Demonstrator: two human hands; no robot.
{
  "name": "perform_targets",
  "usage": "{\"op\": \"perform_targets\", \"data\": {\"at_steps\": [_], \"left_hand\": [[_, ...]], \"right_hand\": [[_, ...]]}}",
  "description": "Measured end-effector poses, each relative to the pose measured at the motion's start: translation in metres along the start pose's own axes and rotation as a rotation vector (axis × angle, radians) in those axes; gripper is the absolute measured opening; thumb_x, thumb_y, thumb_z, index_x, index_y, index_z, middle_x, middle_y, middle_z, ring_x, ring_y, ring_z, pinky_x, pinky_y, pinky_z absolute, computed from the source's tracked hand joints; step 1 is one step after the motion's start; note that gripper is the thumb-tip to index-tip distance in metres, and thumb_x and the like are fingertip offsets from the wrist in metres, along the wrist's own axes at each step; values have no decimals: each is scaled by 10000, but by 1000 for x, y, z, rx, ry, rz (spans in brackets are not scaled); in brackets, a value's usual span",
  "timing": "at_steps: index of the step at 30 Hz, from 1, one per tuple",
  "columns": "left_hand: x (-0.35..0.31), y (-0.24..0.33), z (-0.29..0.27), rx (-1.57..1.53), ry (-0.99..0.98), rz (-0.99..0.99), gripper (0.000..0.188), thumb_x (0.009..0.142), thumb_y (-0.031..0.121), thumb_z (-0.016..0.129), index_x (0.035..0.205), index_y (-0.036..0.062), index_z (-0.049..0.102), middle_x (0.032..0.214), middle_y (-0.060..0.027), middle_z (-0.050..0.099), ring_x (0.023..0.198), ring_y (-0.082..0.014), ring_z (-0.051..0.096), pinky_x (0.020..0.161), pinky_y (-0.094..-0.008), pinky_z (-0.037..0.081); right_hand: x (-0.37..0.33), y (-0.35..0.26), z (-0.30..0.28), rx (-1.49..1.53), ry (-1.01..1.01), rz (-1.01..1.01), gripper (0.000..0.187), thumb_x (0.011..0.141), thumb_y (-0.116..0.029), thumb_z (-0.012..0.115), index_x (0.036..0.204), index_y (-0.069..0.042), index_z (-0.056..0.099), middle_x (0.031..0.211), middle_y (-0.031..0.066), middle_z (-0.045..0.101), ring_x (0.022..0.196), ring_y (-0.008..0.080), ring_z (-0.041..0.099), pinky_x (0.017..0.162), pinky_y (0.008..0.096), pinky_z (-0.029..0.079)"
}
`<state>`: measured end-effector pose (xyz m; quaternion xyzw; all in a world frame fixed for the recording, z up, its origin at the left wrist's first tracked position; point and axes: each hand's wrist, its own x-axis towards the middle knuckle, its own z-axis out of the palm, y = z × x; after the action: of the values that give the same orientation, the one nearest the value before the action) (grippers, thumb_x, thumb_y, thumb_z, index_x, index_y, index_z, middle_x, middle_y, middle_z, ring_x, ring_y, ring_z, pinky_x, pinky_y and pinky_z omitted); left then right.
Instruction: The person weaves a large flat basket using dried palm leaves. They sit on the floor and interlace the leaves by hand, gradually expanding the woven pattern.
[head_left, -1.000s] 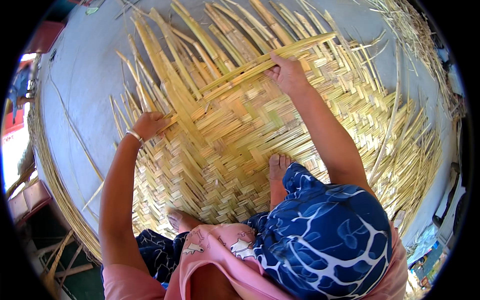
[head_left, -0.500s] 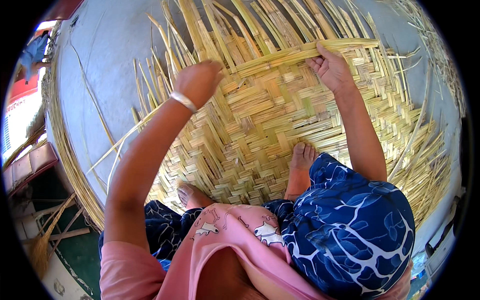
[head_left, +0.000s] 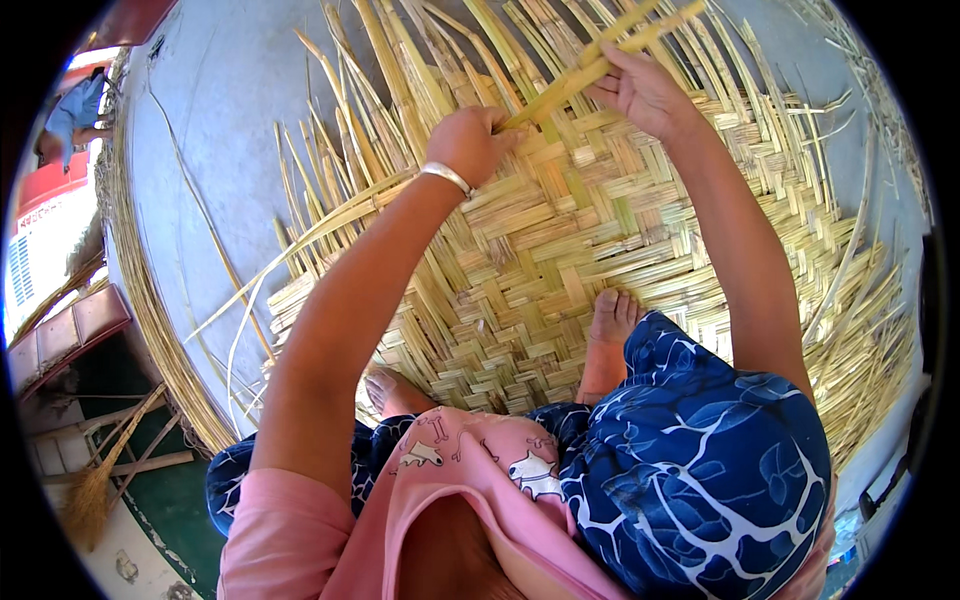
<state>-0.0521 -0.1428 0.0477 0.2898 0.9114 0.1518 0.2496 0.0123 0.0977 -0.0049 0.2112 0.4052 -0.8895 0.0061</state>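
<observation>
We're holding yellow strips (head_left: 555, 97) over the far edge of the woven mat (head_left: 535, 285). Left hand (head_left: 470, 146) is gripping their near end, fingers curled in. Right hand (head_left: 642, 94) is pinching them farther along between thumb and half-curled fingers; far ends are forking past it. Mat is lying on the grey floor (head_left: 232, 105), slats (head_left: 402, 100) jutting out beyond its far edge. Our right foot (head_left: 608, 325) is resting on its near side.

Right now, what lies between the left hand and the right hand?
The head view shows a yellow strip stretching from the left hand to the right hand, over the woven mat.
</observation>
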Motion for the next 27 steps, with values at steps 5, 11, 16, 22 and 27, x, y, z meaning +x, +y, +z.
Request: {"op": "perform_targets", "data": {"at_steps": [5, 11, 16, 22, 27], "left_hand": [[-5, -13, 30, -164, 427, -55, 287, 784, 329, 686, 838, 47, 683, 649, -147, 629, 586, -294, 612, 564, -393, 473], [4, -20, 45, -451, 468, -264, 247, 793, 210, 687, 729, -13, 601, 541, -59, 541, 476, -164, 550, 456, -341, 441], [12, -42, 60, -756, 481, -301, 225, 808, 146, 690, 690, 21, 546, 533, -27, 504, 383, -119, 475, 338, -272, 350], [4, -30, 49, -866, 439, -321, 245, 816, 131, 683, 665, 27, 520, 528, -30, 507, 381, -118, 479, 346, -275, 356], [-1, -21, 42, -904, 420, -329, 261, 811, 141, 681, 652, 27, 509, 523, -38, 506, 399, -122, 490, 374, -288, 375]], "right_hand": [[29, 15, 56, -468, -60, 53, 391, 896, -339, 603, 1102, -8, 578, 1029, 110, 642, 926, 211, 638, 831, 336, 531], [70, 22, 77, -1524, -43, -169, 421, 847, -317, 612, 1091, 25, 612, 1063, 186, 645, 971, 273, 636, 837, 382, 496], [73, 13, 121, -1899, -26, -57, 318, 816, -289, 623, 1027, -58, 679, 1059, 144, 667, 988, 289, 643, 814, 392, 509], [77, 12, 130, -1926, -1, 1, 274, 791, -282, 635, 970, -89, 709, 974, 103, 694, 913, 257, 668, 781, 388, 521], [92, 17, 111, -1718, 68, -121, 315, 740, -300, 665, 913, -40, 702, 845, 124, 698, 750, 246, 673, 697, 374, 530]]}}
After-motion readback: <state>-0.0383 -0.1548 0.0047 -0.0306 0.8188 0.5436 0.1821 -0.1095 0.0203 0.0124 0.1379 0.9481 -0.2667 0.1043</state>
